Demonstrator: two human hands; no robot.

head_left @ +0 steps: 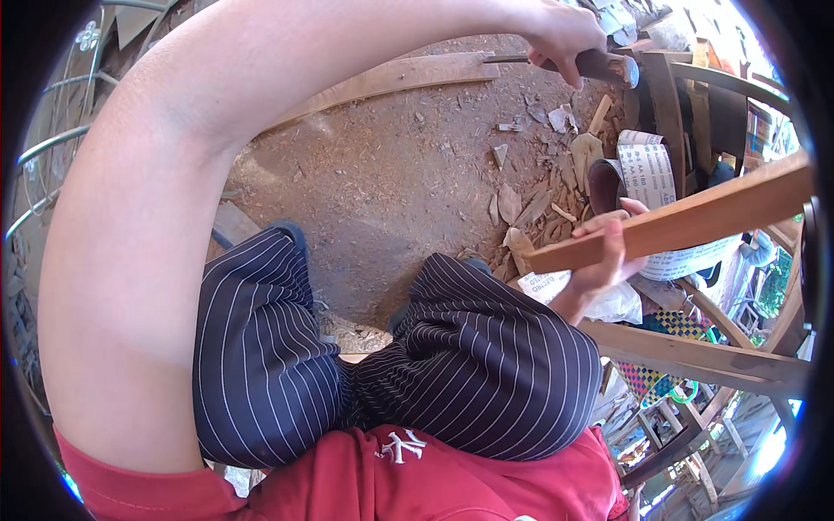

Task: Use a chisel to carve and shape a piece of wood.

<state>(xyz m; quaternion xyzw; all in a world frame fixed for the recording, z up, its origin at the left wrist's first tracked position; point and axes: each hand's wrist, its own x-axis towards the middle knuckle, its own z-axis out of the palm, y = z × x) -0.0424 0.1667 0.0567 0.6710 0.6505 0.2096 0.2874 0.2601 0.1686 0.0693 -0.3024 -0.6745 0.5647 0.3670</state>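
Note:
My left arm reaches across the upper part of the head view. At its end my left hand (566,42) is closed around a chisel (605,67). The chisel has a dark wooden handle with a pale, battered butt, and its thin metal shaft points left toward the end of a long wooden strip (408,73) on the ground. Lower right, my right hand (608,256) grips a reddish-brown wooden board (678,217) near its left end. Thumb and fingers wrap its two sides, and the board slants up to the right edge.
Wood chips and offcuts (530,204) litter the dirt floor (373,182). Curled sandpaper (647,165) lies behind the board. Wooden frame pieces (695,356) crowd the right side, near a colourful woven bag (669,326). Metal tubing (54,143) stands at the left.

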